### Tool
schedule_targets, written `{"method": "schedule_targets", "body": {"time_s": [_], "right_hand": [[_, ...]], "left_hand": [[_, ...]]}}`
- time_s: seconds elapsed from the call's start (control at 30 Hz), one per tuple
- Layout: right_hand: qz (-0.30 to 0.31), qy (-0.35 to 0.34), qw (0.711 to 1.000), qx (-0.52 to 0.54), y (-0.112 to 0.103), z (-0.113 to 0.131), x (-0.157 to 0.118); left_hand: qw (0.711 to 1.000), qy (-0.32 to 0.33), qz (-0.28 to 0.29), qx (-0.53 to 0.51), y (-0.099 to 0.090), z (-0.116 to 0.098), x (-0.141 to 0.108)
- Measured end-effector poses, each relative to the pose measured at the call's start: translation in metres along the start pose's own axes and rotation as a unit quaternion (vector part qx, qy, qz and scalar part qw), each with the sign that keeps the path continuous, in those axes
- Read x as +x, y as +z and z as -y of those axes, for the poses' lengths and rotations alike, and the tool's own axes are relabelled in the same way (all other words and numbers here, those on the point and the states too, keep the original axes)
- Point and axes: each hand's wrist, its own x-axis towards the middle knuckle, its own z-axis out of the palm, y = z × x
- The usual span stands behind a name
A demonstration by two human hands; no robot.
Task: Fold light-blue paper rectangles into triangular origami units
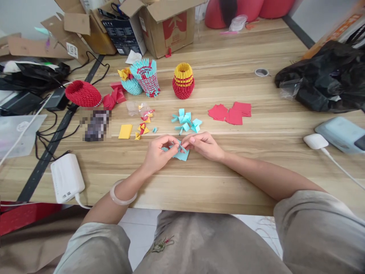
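Here, on a wooden table (242, 179), things are placed around a red-and-yellow paper vase (183, 81) that stands upright near the middle. Far to its left, closer to the person, lies a white power bank (67, 179). Also left of the vase is a red paper oval (83, 93), hollow and lying on its side. Next, nearer to the vase, a tall blue-and-red paper vase (146, 78) stands upright. To the vase's near left, a yellow paper stack (125, 131) lies beside a few yellow and red folded pieces (143, 128).

Directly on the person's side of the vase are both bare hands. The left hand (161, 151) pinches a small blue paper (180, 145) between thumb and fingers, above flat blue sheets (183, 155) on the table. Between the hands and the vase lie blue folded pieces (185, 121). The right hand (203, 145) has its thumb and fingertips drawn together at the small blue paper; whether they grip it I cannot tell.

To the vase's near right, red paper sheets (235, 113) overlap. Farther right of it are a tape roll (261, 72), a black plastic bag (310, 78) and, closer to the person, a white plug (316, 141).
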Motion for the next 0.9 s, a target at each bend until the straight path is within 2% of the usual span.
{"method": "schedule_targets", "body": {"time_s": [0.23,0.4,0.57,0.77,0.9], "right_hand": [[-0.053,0.041,0.997,0.035,0.0027,-0.0068,-0.0002],[-0.064,0.027,0.998,0.002,0.0027,-0.0066,0.0002],[-0.078,-0.011,0.997,-0.017,0.0020,-0.0036,0.0010],[-0.118,-0.055,0.990,-0.050,0.0018,-0.0036,0.0019],[-0.119,-0.074,0.988,-0.068,0.0015,-0.0046,0.0024]], "left_hand": [[0.993,0.093,-0.019,0.070,0.0024,-0.0018,-0.0001],[0.993,0.086,-0.029,0.073,0.0033,-0.0010,0.0003],[0.995,0.098,-0.016,0.030,-0.0003,-0.0007,-0.0007],[0.998,0.036,-0.042,0.018,0.0012,0.0038,-0.0008],[0.997,0.043,-0.051,0.030,0.0023,0.0033,0.0007]]}}
